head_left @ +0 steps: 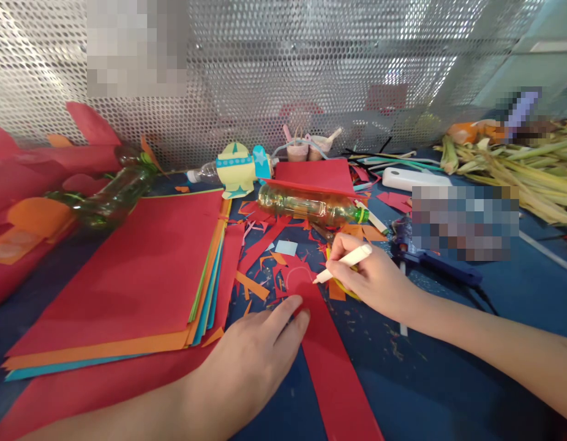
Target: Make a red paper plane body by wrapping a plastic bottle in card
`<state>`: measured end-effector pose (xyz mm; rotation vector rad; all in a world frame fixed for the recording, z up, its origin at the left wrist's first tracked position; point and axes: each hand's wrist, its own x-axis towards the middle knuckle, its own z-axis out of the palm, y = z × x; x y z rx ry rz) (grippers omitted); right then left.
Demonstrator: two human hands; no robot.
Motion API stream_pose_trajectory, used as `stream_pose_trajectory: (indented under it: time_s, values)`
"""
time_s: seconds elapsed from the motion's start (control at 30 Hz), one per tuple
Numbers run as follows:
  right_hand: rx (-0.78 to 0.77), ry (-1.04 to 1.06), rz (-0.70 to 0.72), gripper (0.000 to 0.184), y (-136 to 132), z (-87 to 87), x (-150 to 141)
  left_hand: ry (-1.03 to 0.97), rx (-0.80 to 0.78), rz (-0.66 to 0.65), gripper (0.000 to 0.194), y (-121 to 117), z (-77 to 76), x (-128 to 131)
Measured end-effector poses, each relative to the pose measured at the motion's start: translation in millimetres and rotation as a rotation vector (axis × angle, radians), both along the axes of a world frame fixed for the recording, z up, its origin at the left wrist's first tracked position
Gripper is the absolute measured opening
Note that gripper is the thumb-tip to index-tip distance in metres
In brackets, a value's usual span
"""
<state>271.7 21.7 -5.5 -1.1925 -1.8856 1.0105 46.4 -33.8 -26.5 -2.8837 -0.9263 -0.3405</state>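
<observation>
A long red paper strip [332, 361] lies on the dark blue table, running away from me. My left hand [260, 343] rests at its left edge, fingers stretched out and pressing on the paper. Between the fingers of my right hand [366, 269] is a white marker [348, 262], its tip at the strip's far end. A pale curved line [299, 271] shows on the red paper there. Red and orange paper scraps [252, 285] lie around the strip. Partly under my right hand is something yellow and curved that I cannot make out.
A stack of coloured paper [141, 269] lies at left. Behind the strip is a green plastic bottle [306, 205] with red paper. A dark blue glue gun [439, 266] and its cord lie at right, dried husks [517, 162] beyond. A perforated metal panel [283, 67] closes the back.
</observation>
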Motion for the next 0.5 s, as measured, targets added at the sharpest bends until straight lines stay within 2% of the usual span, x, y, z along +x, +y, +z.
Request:
stream_pose_trajectory:
  time_s: [0.17,0.27,0.4,0.5]
  values:
    - [0.040,0.080,-0.061,0.019,-1.5,3.9,0.1,-0.022,0.095,-0.004,0.040,-3.3,-1.1,-0.3]
    - [0.059,0.215,-0.094,0.020,-2.7,7.5,-0.4,-0.065,0.067,0.017,0.037,-3.0,5.2,2.8]
    - [0.103,0.395,-0.090,0.017,-4.4,7.1,0.9,-0.299,-0.178,0.164,0.026,1.4,19.9,2.6]
    - [0.142,0.488,0.028,0.014,-8.6,4.1,4.0,-0.460,-0.400,0.280,0.025,4.9,26.3,-2.9]
